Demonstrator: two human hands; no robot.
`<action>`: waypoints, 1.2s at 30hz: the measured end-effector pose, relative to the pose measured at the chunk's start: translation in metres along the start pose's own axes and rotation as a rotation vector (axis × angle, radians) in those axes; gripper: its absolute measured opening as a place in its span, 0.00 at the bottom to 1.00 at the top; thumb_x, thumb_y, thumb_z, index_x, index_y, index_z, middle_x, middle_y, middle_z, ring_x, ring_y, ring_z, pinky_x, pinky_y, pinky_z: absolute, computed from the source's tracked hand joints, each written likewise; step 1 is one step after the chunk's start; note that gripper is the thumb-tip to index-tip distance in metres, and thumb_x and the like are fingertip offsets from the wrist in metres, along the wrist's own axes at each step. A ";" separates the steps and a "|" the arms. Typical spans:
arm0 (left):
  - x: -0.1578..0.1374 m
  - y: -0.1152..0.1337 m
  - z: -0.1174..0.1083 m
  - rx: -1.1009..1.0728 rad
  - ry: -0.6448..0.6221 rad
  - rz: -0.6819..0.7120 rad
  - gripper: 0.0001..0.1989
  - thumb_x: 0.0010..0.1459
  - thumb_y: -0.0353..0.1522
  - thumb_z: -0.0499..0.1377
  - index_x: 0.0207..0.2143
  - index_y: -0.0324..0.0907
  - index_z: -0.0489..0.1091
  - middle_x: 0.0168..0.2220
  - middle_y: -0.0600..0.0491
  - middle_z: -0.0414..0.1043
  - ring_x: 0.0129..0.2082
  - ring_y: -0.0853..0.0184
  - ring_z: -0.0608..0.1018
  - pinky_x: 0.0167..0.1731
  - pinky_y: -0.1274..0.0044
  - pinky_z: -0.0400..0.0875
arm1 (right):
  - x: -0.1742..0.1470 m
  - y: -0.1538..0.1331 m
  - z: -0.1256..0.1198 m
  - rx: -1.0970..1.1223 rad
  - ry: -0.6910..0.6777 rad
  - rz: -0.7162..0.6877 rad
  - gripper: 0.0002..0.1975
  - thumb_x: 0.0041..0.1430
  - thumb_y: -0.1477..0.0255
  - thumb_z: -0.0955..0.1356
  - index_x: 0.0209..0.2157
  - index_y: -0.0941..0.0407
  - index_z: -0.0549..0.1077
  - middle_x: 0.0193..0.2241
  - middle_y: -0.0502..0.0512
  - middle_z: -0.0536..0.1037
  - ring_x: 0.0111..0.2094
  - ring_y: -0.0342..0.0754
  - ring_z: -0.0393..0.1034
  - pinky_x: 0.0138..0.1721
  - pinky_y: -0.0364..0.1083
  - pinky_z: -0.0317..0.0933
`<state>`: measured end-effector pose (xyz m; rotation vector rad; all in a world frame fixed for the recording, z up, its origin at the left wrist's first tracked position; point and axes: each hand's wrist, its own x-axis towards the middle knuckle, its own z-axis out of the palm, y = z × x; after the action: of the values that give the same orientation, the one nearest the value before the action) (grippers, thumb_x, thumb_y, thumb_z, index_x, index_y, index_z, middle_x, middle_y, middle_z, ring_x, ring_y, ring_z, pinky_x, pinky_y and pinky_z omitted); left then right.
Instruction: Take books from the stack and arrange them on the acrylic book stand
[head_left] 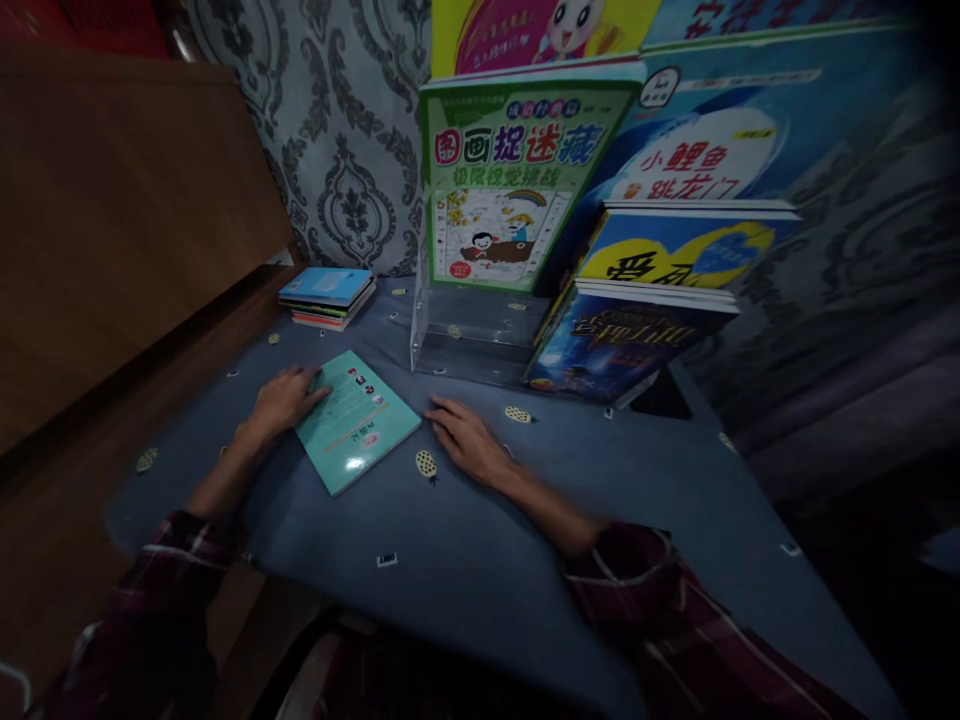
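Note:
A teal paperback book (pixel 358 425) lies flat and closed on the dark blue tablecloth, turned at an angle. My left hand (pixel 287 400) rests at its left edge, thumb reaching onto the cover and fingers stretched along the side, not wrapped round it. To the right of the book, my right hand (pixel 469 440) lies on the cloth with fingers extended and nothing in them. Its fingertips are close to the book's right corner; whether they touch it I cannot tell.
A small stack of books (pixel 326 297) sits at the back left, near a wooden panel (pixel 135 190). Behind my right hand stands a clear acrylic rack (pixel 472 350) with a green picture book (pixel 517 180), a dark blue book (pixel 622 340) and several others upright.

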<state>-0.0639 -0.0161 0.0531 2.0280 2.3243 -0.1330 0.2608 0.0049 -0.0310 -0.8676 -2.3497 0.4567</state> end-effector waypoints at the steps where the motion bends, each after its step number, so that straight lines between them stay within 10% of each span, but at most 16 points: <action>1: -0.001 0.000 0.001 -0.006 0.008 0.004 0.28 0.69 0.48 0.47 0.63 0.44 0.65 0.56 0.41 0.72 0.56 0.51 0.75 0.49 0.67 0.71 | 0.000 -0.001 -0.001 0.022 0.010 0.010 0.16 0.71 0.71 0.61 0.53 0.55 0.77 0.59 0.64 0.75 0.59 0.55 0.71 0.61 0.58 0.66; 9: -0.022 0.027 -0.008 0.058 -0.008 0.116 0.27 0.67 0.51 0.50 0.58 0.44 0.68 0.50 0.43 0.77 0.48 0.52 0.79 0.39 0.70 0.70 | 0.007 0.001 -0.021 0.011 0.111 0.126 0.17 0.71 0.70 0.59 0.48 0.56 0.78 0.48 0.61 0.82 0.52 0.56 0.76 0.55 0.55 0.68; 24: -0.051 0.093 0.002 0.016 -0.033 0.415 0.18 0.71 0.42 0.51 0.56 0.44 0.69 0.47 0.46 0.77 0.45 0.57 0.81 0.40 0.72 0.72 | 0.004 -0.041 -0.021 -0.193 -0.213 -0.049 0.18 0.71 0.71 0.62 0.58 0.59 0.72 0.63 0.67 0.71 0.65 0.59 0.63 0.64 0.61 0.59; 36: -0.028 0.102 0.026 -0.020 0.110 0.660 0.24 0.68 0.24 0.47 0.64 0.41 0.65 0.65 0.40 0.66 0.66 0.55 0.67 0.62 0.60 0.65 | -0.001 -0.034 -0.005 -0.177 -0.215 -0.014 0.23 0.71 0.69 0.62 0.65 0.58 0.66 0.67 0.65 0.67 0.70 0.56 0.55 0.71 0.62 0.48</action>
<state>0.0403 -0.0330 0.0266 2.7111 1.5657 0.0333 0.2490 -0.0201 -0.0109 -0.9214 -2.6236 0.3558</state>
